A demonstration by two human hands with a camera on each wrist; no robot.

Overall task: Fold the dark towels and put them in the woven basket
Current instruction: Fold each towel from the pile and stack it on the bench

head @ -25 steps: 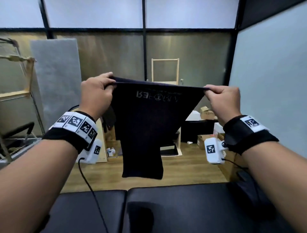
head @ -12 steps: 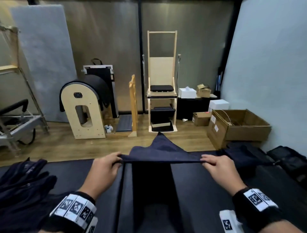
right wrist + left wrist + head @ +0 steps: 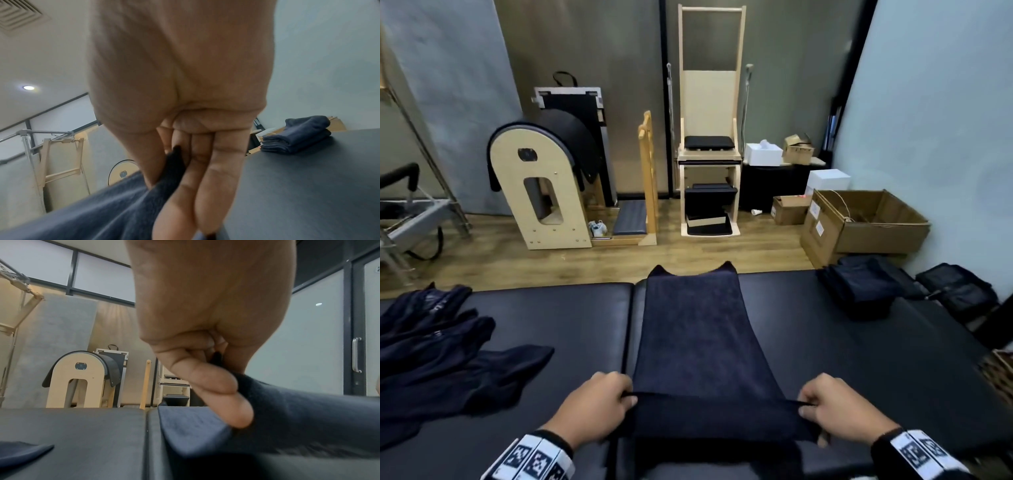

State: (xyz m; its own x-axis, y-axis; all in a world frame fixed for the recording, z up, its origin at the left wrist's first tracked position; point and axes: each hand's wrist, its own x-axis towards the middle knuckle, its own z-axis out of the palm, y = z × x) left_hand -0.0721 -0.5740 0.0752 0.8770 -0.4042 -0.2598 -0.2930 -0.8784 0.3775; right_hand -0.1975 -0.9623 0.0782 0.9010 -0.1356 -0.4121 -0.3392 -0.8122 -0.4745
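Observation:
A dark navy towel [image 3: 698, 335] lies stretched lengthwise on the black padded table [image 3: 859, 359], its far end at the table's far edge. My left hand [image 3: 599, 404] pinches the towel's near left corner, and the towel [image 3: 308, 415] runs out from under my thumb. My right hand [image 3: 835, 407] pinches the near right corner, with the towel [image 3: 102, 203] caught between thumb and fingers. The near edge is held taut, slightly above the table. A slice of the woven basket [image 3: 1000, 373] shows at the right edge.
A heap of unfolded dark towels [image 3: 431, 353] lies on the table's left. A stack of folded dark towels [image 3: 859, 287] sits at the far right corner. Beyond the table stand wooden exercise equipment [image 3: 544, 185], a cardboard box [image 3: 866, 222] and a black bag [image 3: 955, 291].
Both hands have brought the towel down from chest height and pulled it toward me. It hung in the air before; now it lies spread along the table.

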